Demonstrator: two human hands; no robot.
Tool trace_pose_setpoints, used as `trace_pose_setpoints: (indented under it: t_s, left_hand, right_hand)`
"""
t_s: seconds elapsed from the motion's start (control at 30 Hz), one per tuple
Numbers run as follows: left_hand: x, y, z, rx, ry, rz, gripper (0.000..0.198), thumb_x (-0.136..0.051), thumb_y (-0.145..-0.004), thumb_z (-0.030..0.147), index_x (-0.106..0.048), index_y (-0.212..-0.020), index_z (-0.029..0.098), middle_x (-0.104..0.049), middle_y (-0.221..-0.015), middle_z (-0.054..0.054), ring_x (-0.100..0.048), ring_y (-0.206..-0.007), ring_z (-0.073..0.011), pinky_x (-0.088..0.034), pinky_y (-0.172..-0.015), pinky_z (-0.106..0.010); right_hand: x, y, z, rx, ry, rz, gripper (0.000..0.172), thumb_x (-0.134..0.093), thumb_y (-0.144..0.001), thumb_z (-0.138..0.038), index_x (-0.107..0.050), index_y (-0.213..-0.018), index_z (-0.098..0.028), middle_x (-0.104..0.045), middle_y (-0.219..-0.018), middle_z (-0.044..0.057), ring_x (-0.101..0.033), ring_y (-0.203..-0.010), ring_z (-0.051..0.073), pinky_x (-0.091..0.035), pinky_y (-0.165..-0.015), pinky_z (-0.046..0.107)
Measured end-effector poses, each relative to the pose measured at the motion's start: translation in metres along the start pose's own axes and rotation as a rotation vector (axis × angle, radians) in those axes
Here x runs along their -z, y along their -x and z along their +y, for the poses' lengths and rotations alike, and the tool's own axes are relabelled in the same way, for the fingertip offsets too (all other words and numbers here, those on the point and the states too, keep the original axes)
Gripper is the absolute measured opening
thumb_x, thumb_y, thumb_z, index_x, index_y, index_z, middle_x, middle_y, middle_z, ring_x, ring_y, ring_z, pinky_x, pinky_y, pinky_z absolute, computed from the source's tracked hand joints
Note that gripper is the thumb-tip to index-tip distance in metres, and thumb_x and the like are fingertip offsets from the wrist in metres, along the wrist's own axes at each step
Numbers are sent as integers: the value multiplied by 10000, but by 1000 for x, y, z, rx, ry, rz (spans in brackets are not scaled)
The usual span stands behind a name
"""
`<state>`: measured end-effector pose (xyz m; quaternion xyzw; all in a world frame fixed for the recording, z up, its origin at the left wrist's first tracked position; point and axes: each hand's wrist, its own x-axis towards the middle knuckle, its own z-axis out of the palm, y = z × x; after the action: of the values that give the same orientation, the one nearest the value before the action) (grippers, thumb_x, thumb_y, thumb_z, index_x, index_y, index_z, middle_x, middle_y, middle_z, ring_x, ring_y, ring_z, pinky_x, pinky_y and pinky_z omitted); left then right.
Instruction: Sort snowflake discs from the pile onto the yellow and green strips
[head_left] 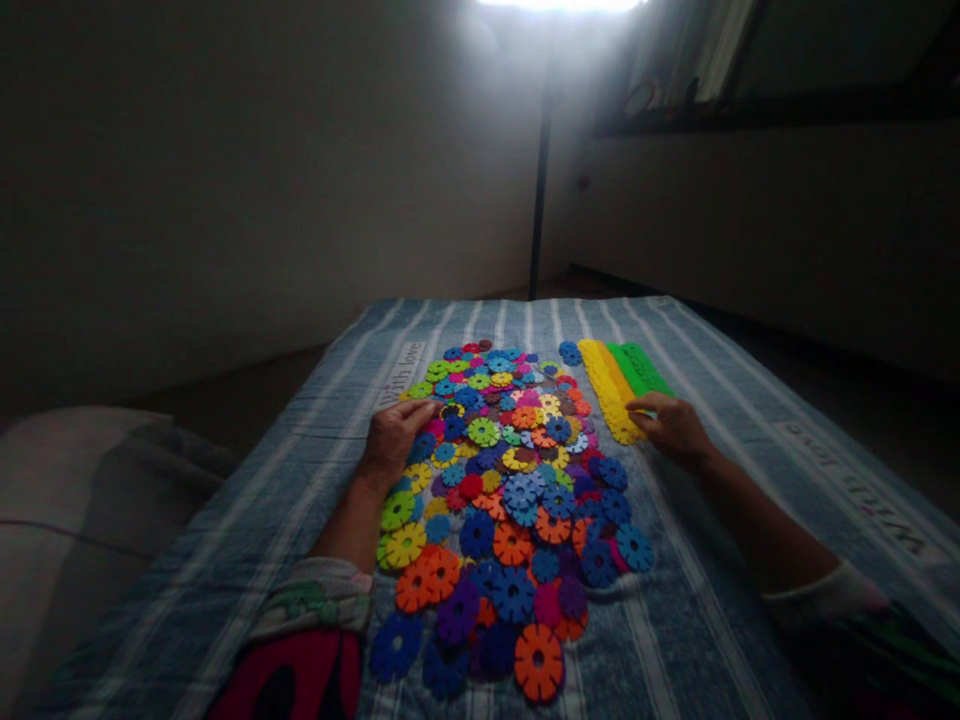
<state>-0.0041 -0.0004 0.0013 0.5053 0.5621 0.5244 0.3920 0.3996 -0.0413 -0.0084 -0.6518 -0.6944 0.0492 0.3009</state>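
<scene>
A wide heap of flat, notched plastic discs point(502, 480) in blue, orange, yellow, green, purple and red lies on a blue striped cloth point(697, 620). My left hand point(394, 440) rests palm down at the heap's left edge, touching discs there. My right hand point(671, 425) sits at the near end of a row of yellow discs point(607, 395), fingers pinched at that row; whether a disc is between the fingertips is unclear. Beside the yellow rows lie rows of green discs point(641, 368).
The striped cloth covers a bed or mattress and bears the words "With love" point(401, 372). A pale pillow point(75, 500) lies at the left. A dark pole point(538, 190) stands behind the bed under a bright light. A low wall or cabinet point(765, 230) runs along the right.
</scene>
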Motion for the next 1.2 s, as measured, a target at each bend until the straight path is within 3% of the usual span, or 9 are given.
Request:
trace_pose_setpoints:
  t_s: [0.13,0.5,0.8,1.2]
  left_hand:
    - [1,1,1,-20,-38,-7,425,-807,-526,557,-787,-767,208,-779,-910,-91,-684,-977,-302,-499,-974,-431]
    - [3,-6,-8,-6,-23,-5,410,-801,-551,518,-791,-816,204,-778,-946,-107,-696,-960,-285,-528,-936,-428]
    - [2,1,3,-36,-91,-24,434,-779,-561,528,-791,-834,191,-783,-933,-67,-686,-994,-291,-498,-989,-412]
    - [2,1,1,-44,-125,-19,416,-754,-589,494,-792,-869,188,-778,-969,-70,-671,-1024,-294,-479,-1000,-407]
  right_hand:
    - [0,13,-12,39,-38,0,197,-556,-794,-199,-752,-804,-211,-766,-913,73,-702,-877,222,-526,-825,343]
    - [-7,78,-84,401,-65,-65,201,-522,-909,-152,-684,-794,-185,-718,-909,87,-635,-840,194,-479,-769,313]
    - [-33,111,-84,547,-95,117,278,-448,-967,-195,-655,-781,-196,-703,-886,87,-617,-824,181,-495,-775,324]
    - [-23,115,-89,615,-78,123,228,-483,-959,-171,-655,-811,-185,-722,-876,79,-650,-812,175,-530,-764,305]
